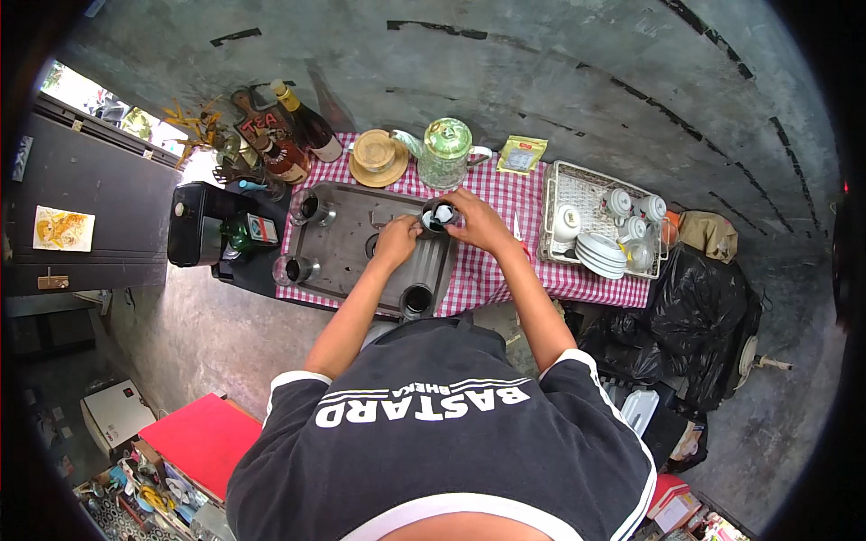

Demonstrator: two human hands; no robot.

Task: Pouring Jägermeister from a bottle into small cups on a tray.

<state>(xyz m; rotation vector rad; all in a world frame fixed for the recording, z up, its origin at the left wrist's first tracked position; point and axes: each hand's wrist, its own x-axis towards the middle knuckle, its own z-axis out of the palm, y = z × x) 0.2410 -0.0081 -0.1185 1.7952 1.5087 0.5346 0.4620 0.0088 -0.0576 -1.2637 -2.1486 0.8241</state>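
A clear glass [436, 218] with dark contents and something white in its mouth stands at the far right corner of a brown tray [345, 277]. My right hand [482, 220] grips its right side and rim, thumb and fingers spread around it. From the left, the fingertips of my left hand [398, 240] hold the glass lower down. What the white thing is, I cannot tell. Three more glasses with dark contents are on the tray: a far left glass [314, 206], a near left glass [296, 270] and a near right glass [416, 299].
Behind the tray are a green enamel teapot [446, 152], a wooden cup and saucer [377, 159] and a yellow pouch [521, 154]. Scissors [518, 230] lie right of the tray, before a white basket [595, 179] of crockery. Bottles [314, 128] and a black appliance [196, 226] stand left.
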